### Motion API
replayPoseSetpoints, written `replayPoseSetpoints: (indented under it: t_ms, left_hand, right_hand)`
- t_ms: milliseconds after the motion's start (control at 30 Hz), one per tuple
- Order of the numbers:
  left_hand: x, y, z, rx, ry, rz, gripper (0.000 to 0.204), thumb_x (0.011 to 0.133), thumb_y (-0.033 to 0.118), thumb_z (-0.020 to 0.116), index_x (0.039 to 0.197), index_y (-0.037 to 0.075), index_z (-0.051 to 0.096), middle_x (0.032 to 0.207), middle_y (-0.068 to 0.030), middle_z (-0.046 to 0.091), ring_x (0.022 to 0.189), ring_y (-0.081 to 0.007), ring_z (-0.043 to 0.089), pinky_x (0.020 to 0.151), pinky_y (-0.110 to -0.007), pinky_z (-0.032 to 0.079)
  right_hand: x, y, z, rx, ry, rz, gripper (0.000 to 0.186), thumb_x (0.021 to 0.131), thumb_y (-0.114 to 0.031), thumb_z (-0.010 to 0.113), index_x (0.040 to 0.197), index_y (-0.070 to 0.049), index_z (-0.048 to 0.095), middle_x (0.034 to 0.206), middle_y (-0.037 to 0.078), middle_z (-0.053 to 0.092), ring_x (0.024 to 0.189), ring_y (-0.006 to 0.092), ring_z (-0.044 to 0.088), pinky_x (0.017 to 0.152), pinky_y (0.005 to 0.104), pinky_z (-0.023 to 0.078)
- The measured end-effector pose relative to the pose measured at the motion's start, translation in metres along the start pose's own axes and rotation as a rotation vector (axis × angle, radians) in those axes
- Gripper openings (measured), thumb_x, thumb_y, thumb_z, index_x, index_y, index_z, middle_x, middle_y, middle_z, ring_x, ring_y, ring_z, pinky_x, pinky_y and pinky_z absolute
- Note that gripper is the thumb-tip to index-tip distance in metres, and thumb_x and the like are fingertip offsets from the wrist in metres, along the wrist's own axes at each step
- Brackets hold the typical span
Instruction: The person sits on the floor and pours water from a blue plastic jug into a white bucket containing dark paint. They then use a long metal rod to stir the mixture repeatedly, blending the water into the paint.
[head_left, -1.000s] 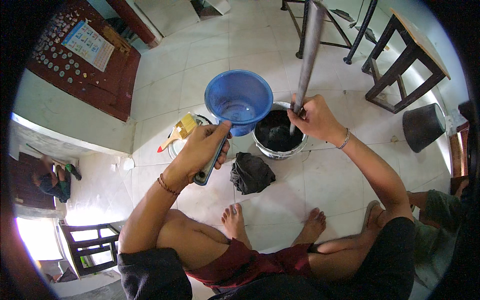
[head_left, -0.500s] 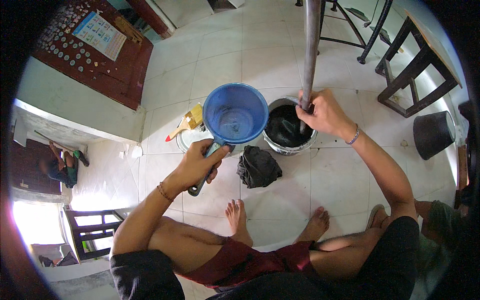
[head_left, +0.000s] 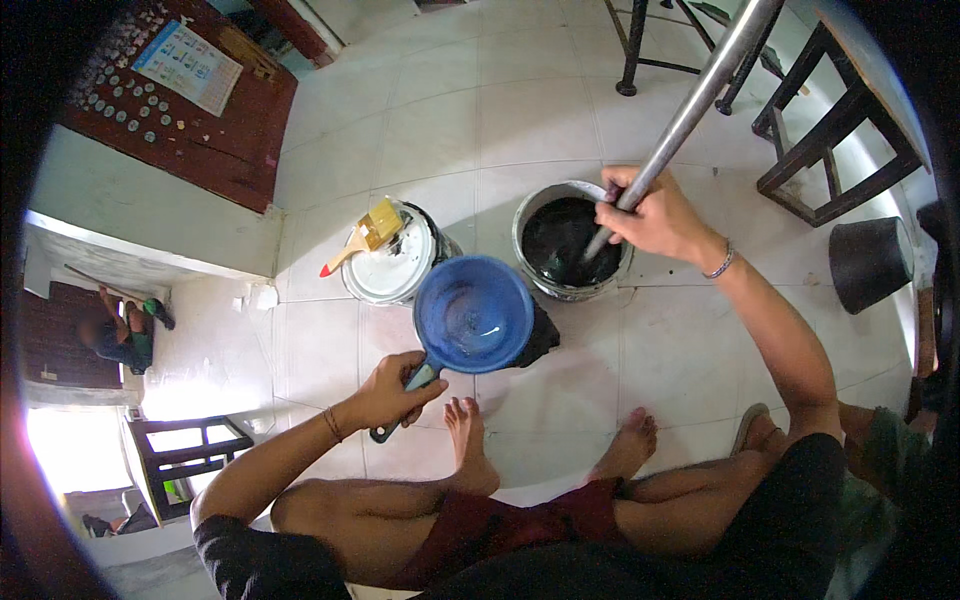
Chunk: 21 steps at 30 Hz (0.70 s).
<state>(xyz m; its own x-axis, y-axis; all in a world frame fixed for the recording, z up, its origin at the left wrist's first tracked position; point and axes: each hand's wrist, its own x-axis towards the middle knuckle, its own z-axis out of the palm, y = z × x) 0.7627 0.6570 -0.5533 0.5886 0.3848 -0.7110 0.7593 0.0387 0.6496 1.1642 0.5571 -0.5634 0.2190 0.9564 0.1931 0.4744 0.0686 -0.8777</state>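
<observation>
Left hand (head_left: 395,390) is gripping a scuffed blue dipper (head_left: 472,315) left of the black-filled bucket (head_left: 566,292), right hand (head_left: 662,217) a gray pipe (head_left: 700,98) dipping inside its rim, floor (head_left: 430,125) stretching beyond.

A dark bucket (head_left: 866,268) sits at the right near a dark-framed stool (head_left: 838,123), while a printed sheet (head_left: 190,66) hangs on a brown panel (head_left: 225,150) at upper left.

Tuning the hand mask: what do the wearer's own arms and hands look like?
No gloves. Left hand: thin brown cord-like bracelet at the wrist. Right hand: thin greyish patterned bracelet. Dark sleeves end near the elbows, leaving the forearms bare.
</observation>
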Motion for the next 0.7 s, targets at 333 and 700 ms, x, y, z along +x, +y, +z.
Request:
replayPoseSetpoints:
  t_ms: [333, 700]
  left_hand:
    - [0.024, -0.061, 0.021, 0.033, -0.069, 0.074, 0.029, 0.094, 0.021, 0.075, 0.092, -0.003, 0.06, 0.068, -0.0081, 0.065, 0.052, -0.0113, 0.062, 0.045, -0.029, 0.05]
    - [0.025, -0.062, 0.021, 0.003, -0.098, 0.068, 0.028, 0.097, 0.023, 0.072, 0.096, -0.003, 0.061, 0.068, -0.0064, 0.064, 0.052, -0.0112, 0.062, 0.046, -0.029, 0.049]
  right_hand:
    - [0.015, -0.004, 0.001, -0.454, 0.035, -0.391, 0.025, 0.091, -0.018, 0.074, 0.083, 0.001, 0.059, 0.057, 0.013, 0.056, 0.052, 0.0324, 0.059, 0.053, 0.0408, 0.046]
    - [0.016, 0.005, 0.02, -0.351, 0.122, -0.306, 0.035, 0.098, -0.019, 0.069, 0.072, -0.003, 0.052, 0.062, 0.008, 0.06, 0.055, 0.0174, 0.063, 0.049, 0.0315, 0.044]
